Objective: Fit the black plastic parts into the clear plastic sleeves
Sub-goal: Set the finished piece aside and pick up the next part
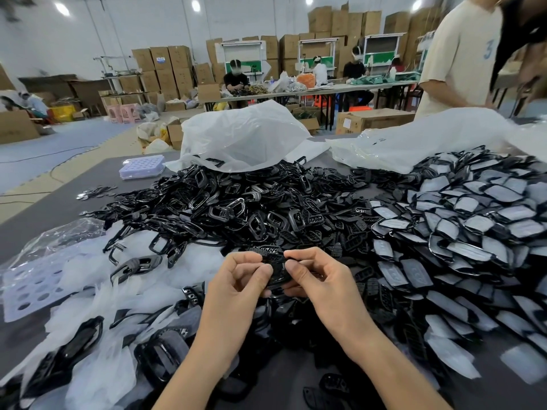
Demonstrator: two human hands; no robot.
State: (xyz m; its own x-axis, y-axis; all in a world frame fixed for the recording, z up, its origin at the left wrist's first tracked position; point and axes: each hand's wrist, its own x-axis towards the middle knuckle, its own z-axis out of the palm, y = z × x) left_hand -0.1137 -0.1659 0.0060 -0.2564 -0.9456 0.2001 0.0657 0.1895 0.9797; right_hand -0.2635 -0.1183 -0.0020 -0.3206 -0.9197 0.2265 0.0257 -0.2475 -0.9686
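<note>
Two hands [241, 276] [318, 276] around black part [278, 272]

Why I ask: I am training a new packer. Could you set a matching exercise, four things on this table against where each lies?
1 sleeved parts
2 lilac tray stack
3 loose black frames
4 black part

A far left, beside the white bag
B pinched between left hand and right hand
C heaped on the right
D heaped mid-table

Pairs: 1-C, 2-A, 3-D, 4-B
</note>
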